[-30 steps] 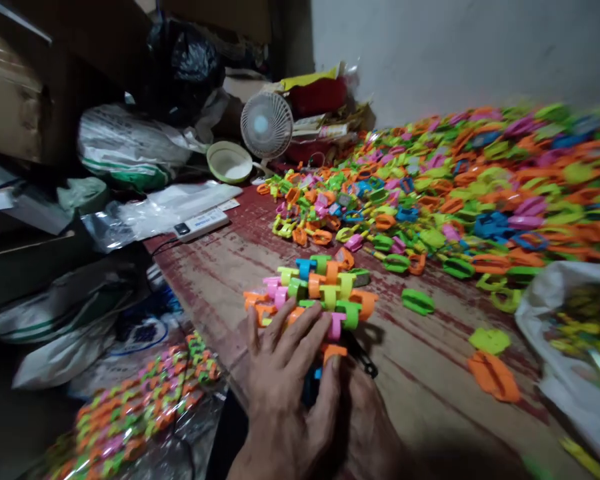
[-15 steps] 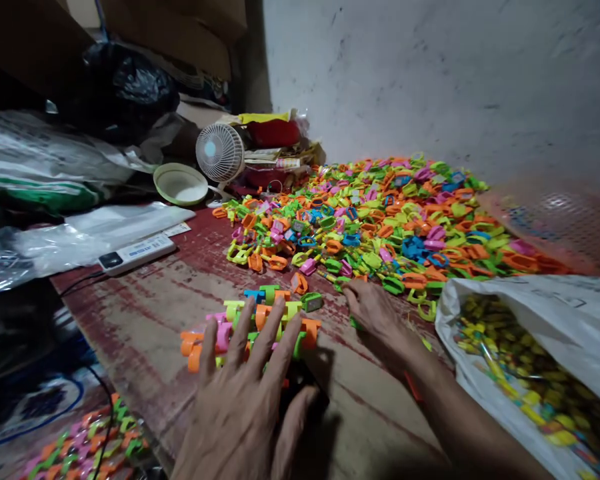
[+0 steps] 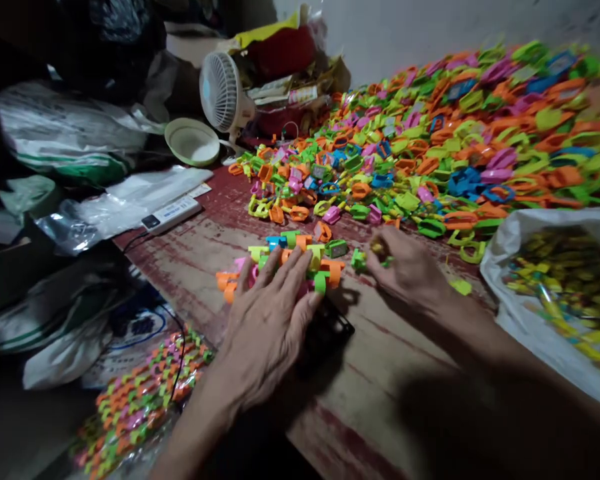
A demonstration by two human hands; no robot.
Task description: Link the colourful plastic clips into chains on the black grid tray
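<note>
My left hand [image 3: 273, 317] lies flat with fingers stretched over a tight cluster of orange, green, yellow, pink and blue plastic toy watches [image 3: 330, 272]. Under its thumb side sits a dark, flat object [image 3: 333, 330], mostly in shadow. To the right, my right hand [image 3: 405, 267] is closed, with a green toy watch [image 3: 359, 260] at its fingertips. Something small and brownish-yellow [image 3: 379, 248] shows between those fingers, too blurred to name. Between the hands, a loose green toy watch [image 3: 336, 249] and an orange one [image 3: 323, 231] rest on the table.
A large heap of toy watches [image 3: 410, 153] covers the table's back. At right stands an open white sack [image 3: 500, 257] of small yellow pieces. A fan [image 3: 221, 93], bowl [image 3: 193, 141] and power strip [image 3: 173, 213] are at left. Packed toy watches [image 3: 145, 393] lie below the edge.
The view has shifted, placing everything differently in the picture. My right hand has drawn back from the heap's edge with the green toy watch; my left hand stays on the cluster.
</note>
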